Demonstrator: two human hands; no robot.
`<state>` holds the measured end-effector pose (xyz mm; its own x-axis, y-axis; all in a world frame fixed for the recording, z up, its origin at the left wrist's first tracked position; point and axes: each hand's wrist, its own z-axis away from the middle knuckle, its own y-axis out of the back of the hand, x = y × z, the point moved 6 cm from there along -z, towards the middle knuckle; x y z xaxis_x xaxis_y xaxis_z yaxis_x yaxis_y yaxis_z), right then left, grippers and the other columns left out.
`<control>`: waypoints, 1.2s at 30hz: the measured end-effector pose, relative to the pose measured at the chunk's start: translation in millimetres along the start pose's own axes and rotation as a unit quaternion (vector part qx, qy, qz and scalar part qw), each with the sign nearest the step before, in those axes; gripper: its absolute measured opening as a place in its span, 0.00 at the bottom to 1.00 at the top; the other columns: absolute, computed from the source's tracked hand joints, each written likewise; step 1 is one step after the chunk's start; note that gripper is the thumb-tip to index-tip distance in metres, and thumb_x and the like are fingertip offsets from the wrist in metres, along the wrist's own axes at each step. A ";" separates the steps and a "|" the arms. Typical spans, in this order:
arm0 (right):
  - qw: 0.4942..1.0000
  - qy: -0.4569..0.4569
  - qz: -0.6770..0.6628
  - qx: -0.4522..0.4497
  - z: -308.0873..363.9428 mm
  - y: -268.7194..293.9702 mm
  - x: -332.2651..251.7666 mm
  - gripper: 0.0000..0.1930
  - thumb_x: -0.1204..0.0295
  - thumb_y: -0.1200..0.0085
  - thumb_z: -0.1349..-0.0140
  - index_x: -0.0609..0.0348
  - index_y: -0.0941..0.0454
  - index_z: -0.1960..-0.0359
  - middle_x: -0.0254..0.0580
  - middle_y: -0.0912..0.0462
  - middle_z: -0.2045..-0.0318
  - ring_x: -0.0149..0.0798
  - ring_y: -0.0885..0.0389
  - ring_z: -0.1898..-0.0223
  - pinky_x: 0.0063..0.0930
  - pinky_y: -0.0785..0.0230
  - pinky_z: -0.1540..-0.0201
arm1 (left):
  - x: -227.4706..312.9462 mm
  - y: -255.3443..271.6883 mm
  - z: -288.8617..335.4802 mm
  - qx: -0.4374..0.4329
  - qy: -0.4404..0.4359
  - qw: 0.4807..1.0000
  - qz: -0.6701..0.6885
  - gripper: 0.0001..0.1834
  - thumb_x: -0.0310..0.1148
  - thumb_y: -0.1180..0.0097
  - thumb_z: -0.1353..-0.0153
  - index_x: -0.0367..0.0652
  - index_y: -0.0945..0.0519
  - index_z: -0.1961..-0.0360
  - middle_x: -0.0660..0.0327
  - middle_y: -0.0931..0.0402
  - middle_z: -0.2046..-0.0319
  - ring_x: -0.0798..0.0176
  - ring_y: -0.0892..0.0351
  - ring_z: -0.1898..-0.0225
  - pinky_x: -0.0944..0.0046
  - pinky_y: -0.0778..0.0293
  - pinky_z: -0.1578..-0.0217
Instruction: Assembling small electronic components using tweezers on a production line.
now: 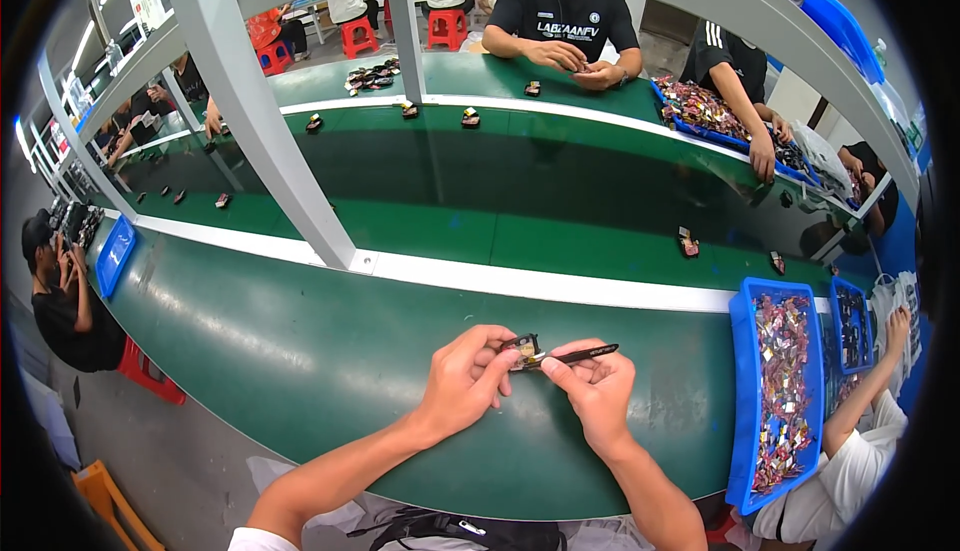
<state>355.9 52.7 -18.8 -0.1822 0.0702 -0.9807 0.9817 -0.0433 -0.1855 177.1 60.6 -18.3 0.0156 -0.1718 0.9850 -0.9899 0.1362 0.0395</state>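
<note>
While the left hand (468,379) pinches a small dark component (526,348) at its fingertips, the right hand (598,388) grips black tweezers (580,355) whose tip meets that part, which sits between both hands above the green table (300,361); a blue tray (742,391) of parts lies well right of the right hand

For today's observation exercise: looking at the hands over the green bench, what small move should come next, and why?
Probably press the tweezers tip into the small part. The left hand pinches that part above the green bench, and the right hand holds the tweezers with the tip already at its edge.
</note>
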 end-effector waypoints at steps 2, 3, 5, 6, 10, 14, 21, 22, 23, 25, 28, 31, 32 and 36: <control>0.998 -0.039 -0.039 0.006 -0.8 -0.5 0.4 0.08 0.83 0.33 0.41 0.67 0.19 0.61 0.38 0.14 0.73 0.15 0.32 0.83 0.13 0.48 0.82 | 0.1 0.3 0.2 0.000 -0.004 1.000 0.002 0.09 0.23 0.43 0.31 0.30 0.23 0.52 0.54 0.17 0.66 0.70 0.18 0.76 0.71 0.24 0.82; 0.998 -0.046 -0.039 0.000 -0.8 -0.2 0.2 0.08 0.84 0.34 0.40 0.68 0.19 0.61 0.39 0.14 0.72 0.17 0.28 0.80 0.13 0.43 0.80 | 0.7 0.0 0.4 0.001 -0.006 1.000 0.003 0.10 0.23 0.43 0.31 0.30 0.23 0.52 0.54 0.17 0.66 0.70 0.18 0.76 0.71 0.24 0.82; 0.998 -0.055 -0.039 -0.006 -0.7 -0.4 3.0 0.07 0.84 0.36 0.39 0.68 0.19 0.61 0.40 0.14 0.71 0.19 0.24 0.78 0.12 0.37 0.78 | 0.4 -0.2 0.7 0.001 -0.007 1.000 0.003 0.10 0.23 0.43 0.31 0.30 0.23 0.52 0.54 0.17 0.66 0.70 0.18 0.76 0.71 0.24 0.82; 0.998 -0.040 -0.047 -0.007 -1.5 -0.5 4.9 0.07 0.84 0.36 0.39 0.69 0.20 0.61 0.42 0.14 0.69 0.22 0.21 0.75 0.13 0.32 0.74 | -0.4 -0.3 0.3 0.001 -0.006 1.000 0.007 0.10 0.23 0.43 0.31 0.29 0.23 0.52 0.54 0.17 0.66 0.70 0.18 0.76 0.71 0.24 0.82; 0.999 -0.033 -0.017 -0.026 -0.5 1.8 5.8 0.07 0.85 0.36 0.39 0.70 0.20 0.62 0.45 0.14 0.67 0.31 0.13 0.64 0.18 0.22 0.62 | -0.5 0.5 0.1 0.003 -0.004 1.000 0.013 0.10 0.23 0.42 0.31 0.29 0.23 0.52 0.54 0.18 0.66 0.70 0.18 0.76 0.71 0.24 0.82; 0.999 -0.014 0.009 -0.028 0.0 4.3 7.6 0.06 0.85 0.36 0.40 0.70 0.19 0.62 0.43 0.14 0.67 0.23 0.18 0.72 0.14 0.28 0.70 | -1.5 -0.2 -1.2 -0.024 -0.005 1.000 -0.003 0.11 0.20 0.46 0.29 0.26 0.24 0.49 0.53 0.20 0.64 0.66 0.17 0.75 0.70 0.22 0.81; 0.990 0.110 0.093 -0.008 6.2 0.7 -10.9 0.04 0.84 0.32 0.43 0.65 0.15 0.68 0.31 0.16 0.76 0.14 0.37 0.84 0.14 0.49 0.81 | -17.1 0.6 -2.2 -0.059 0.105 0.985 0.123 0.15 0.29 0.45 0.27 0.26 0.22 0.48 0.53 0.17 0.68 0.68 0.20 0.78 0.70 0.25 0.83; 0.983 0.140 0.119 -0.004 7.3 0.0 -14.5 0.04 0.83 0.31 0.45 0.64 0.14 0.70 0.33 0.14 0.75 0.15 0.37 0.85 0.14 0.49 0.82 | -17.7 -0.2 -2.2 -0.068 0.115 0.981 0.137 0.15 0.29 0.45 0.27 0.25 0.22 0.48 0.53 0.17 0.68 0.68 0.20 0.79 0.70 0.26 0.83; 0.983 0.140 0.119 -0.004 7.0 -0.7 -15.8 0.04 0.83 0.31 0.45 0.64 0.14 0.70 0.33 0.14 0.75 0.15 0.37 0.85 0.14 0.49 0.82 | -17.9 0.2 -2.3 -0.067 0.116 0.981 0.137 0.15 0.29 0.45 0.27 0.25 0.22 0.48 0.53 0.17 0.68 0.68 0.20 0.79 0.70 0.26 0.83; 0.962 0.215 0.170 -0.012 9.3 -5.9 -27.0 0.05 0.83 0.30 0.46 0.62 0.13 0.70 0.36 0.11 0.73 0.16 0.37 0.87 0.15 0.49 0.83 | -18.7 0.5 -2.1 -0.071 0.116 0.980 0.147 0.15 0.29 0.45 0.27 0.25 0.22 0.48 0.53 0.17 0.68 0.68 0.20 0.79 0.71 0.26 0.84; 0.949 0.244 0.196 -0.031 10.5 -7.0 -28.6 0.05 0.83 0.30 0.47 0.61 0.13 0.70 0.36 0.11 0.72 0.17 0.37 0.87 0.16 0.49 0.84 | -19.7 1.2 -2.2 -0.077 0.111 0.979 0.150 0.15 0.28 0.45 0.27 0.25 0.22 0.48 0.53 0.17 0.68 0.68 0.21 0.80 0.71 0.26 0.84; 0.956 0.227 0.185 -0.022 10.5 -7.0 -27.6 0.05 0.82 0.29 0.47 0.61 0.13 0.70 0.35 0.11 0.73 0.17 0.37 0.88 0.16 0.49 0.84 | -17.6 2.1 -2.1 -0.070 0.103 0.982 0.144 0.14 0.27 0.45 0.27 0.25 0.22 0.48 0.53 0.17 0.69 0.68 0.21 0.80 0.71 0.27 0.84; 0.956 0.226 0.185 -0.022 10.6 -7.0 -26.9 0.05 0.82 0.29 0.47 0.61 0.13 0.70 0.35 0.11 0.73 0.17 0.37 0.88 0.16 0.49 0.84 | -17.4 2.1 -1.8 -0.070 0.103 0.982 0.144 0.14 0.27 0.45 0.27 0.25 0.22 0.48 0.53 0.17 0.69 0.68 0.21 0.80 0.71 0.27 0.84; 0.962 0.208 0.175 -0.014 10.0 -5.2 -25.3 0.06 0.82 0.29 0.47 0.61 0.13 0.70 0.35 0.11 0.73 0.17 0.37 0.88 0.17 0.49 0.84 | -16.2 1.3 -1.6 -0.061 0.087 0.984 0.140 0.14 0.26 0.45 0.28 0.25 0.22 0.48 0.54 0.18 0.70 0.69 0.21 0.80 0.71 0.27 0.84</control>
<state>354.9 41.2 6.3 0.1929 0.4494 -0.8723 0.9809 -0.1111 0.1597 175.8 65.1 -34.0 -0.2214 0.0571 0.9735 -0.9345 0.2730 -0.2286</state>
